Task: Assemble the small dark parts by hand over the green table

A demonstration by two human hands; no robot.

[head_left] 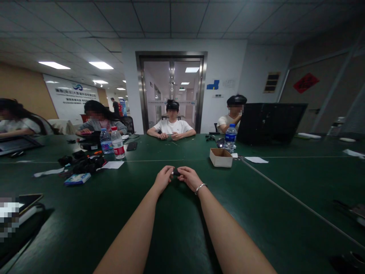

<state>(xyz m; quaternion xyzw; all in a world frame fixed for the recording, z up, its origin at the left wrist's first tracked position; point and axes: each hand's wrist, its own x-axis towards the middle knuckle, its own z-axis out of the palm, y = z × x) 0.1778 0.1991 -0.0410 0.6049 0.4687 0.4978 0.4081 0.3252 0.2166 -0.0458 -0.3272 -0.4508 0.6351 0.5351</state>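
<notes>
Just over the green table [182,228], a small dark object [175,172] is held between my two hands. It is short and oblong, with what looks like a silvery part at its left end; its exact kind is too small to make out. My left hand [163,180] pinches the left end between thumb and fingers. On the other end, the fingers of my right hand [189,178] are closed, and a silver bracelet [200,188] circles that wrist. The fingers cover part of the object.
An open cardboard box [221,161] and a blue-capped water bottle [230,137] stand ahead to the right. Leftward are two more bottles, a red-capped one [117,144] nearest, black gear [85,163] and a blue packet [77,179]. A person [171,127] sits opposite; a monitor [269,123] stands right.
</notes>
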